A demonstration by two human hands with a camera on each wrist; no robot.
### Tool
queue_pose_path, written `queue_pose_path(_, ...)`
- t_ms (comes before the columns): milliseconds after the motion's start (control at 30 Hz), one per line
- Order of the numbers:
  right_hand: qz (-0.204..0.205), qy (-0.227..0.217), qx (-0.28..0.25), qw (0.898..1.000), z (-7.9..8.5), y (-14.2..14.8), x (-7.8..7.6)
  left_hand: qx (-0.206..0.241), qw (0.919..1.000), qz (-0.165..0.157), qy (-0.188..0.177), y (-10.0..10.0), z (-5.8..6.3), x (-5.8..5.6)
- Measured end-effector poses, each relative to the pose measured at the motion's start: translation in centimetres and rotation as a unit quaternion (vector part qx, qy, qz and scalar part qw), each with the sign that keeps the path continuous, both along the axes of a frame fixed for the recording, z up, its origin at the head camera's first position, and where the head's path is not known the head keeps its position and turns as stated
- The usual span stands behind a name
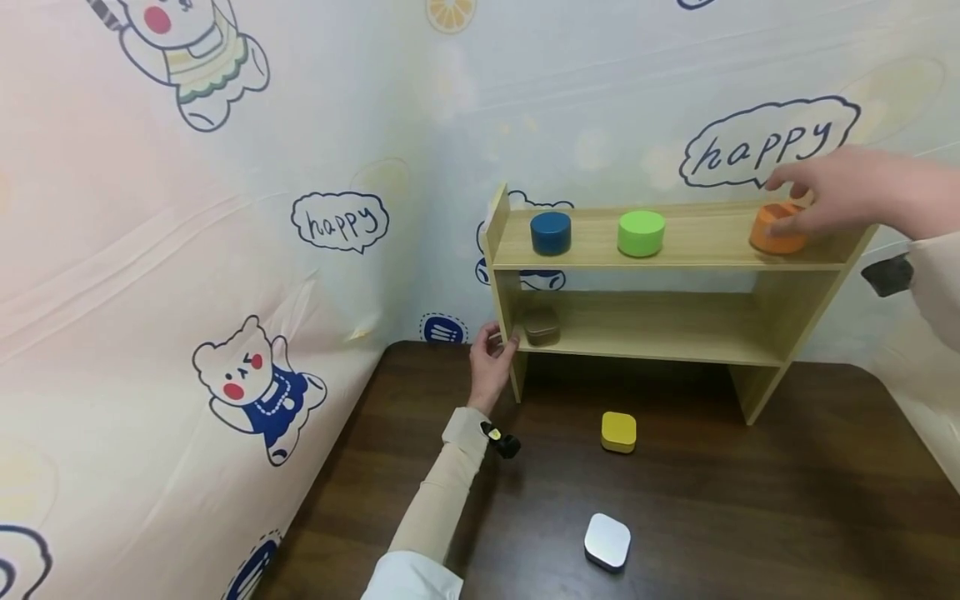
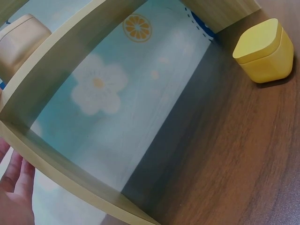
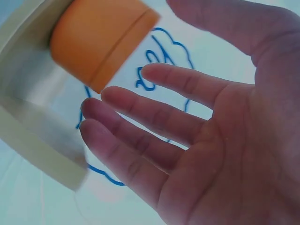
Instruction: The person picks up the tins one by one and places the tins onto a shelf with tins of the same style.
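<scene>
A two-tier wooden shelf [image 1: 667,325] stands on the table. My left hand [image 1: 491,371] grips the lower part of its left side panel, thumb in front; in the left wrist view some of its fingers [image 2: 23,180] show beside the panel. At the top board's right end sits an orange round container [image 1: 767,237]. Around it, my right hand [image 1: 858,192] is held with fingers spread. In the right wrist view, those fingers [image 3: 154,115] are fairly straight and a gap shows between thumb and orange container. A blue round container [image 1: 551,235] and a green one [image 1: 641,234] share that board.
A brownish rounded-square box [image 1: 542,327] sits at the left of the lower board. On the dark wooden table [image 1: 705,508] lie a yellow rounded-square box [image 1: 618,432] and a white-topped one [image 1: 607,542] nearer me. Printed cloth [image 1: 360,108] hangs behind and to the left.
</scene>
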State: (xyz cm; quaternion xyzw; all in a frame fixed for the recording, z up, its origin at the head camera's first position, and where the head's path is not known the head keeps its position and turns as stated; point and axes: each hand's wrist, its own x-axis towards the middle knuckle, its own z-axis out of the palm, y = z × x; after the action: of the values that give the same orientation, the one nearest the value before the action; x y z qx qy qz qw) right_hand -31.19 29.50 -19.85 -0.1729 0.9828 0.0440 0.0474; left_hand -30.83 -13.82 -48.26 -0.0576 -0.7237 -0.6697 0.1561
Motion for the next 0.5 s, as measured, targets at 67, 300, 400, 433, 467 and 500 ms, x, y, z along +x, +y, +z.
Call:
queue_pose_path(67,0.006,0.023,0.007,1.000,0.2,-0.2,0.3,-0.002,1.0000,0.002,-0.001,0.1,0.1,0.0)
queue_pose_path(300,0.021,0.098,-0.001,0.995,0.3,-1.6,2.3,-0.004,1.0000,0.002,-0.002,-0.1,0.1,0.1)
queue_pose_path(400,0.032,0.122,-0.018,0.992,0.3,-2.1,3.5,-0.004,1.0000,0.002,-0.003,-0.2,0.1,0.0)
queue_pose_path(433,0.034,0.129,-0.024,0.991,0.2,-2.2,3.9,-0.005,1.0000,0.002,-0.004,-0.1,0.0,0.0)
queue_pose_path(467,0.035,0.135,-0.030,0.990,0.2,-2.4,4.4,-0.005,1.0000,0.002,-0.004,-0.1,0.1,0.0)
queue_pose_path(500,0.038,0.142,-0.036,0.988,0.1,-2.5,4.8,-0.005,1.0000,0.003,-0.005,-0.1,0.1,0.0)
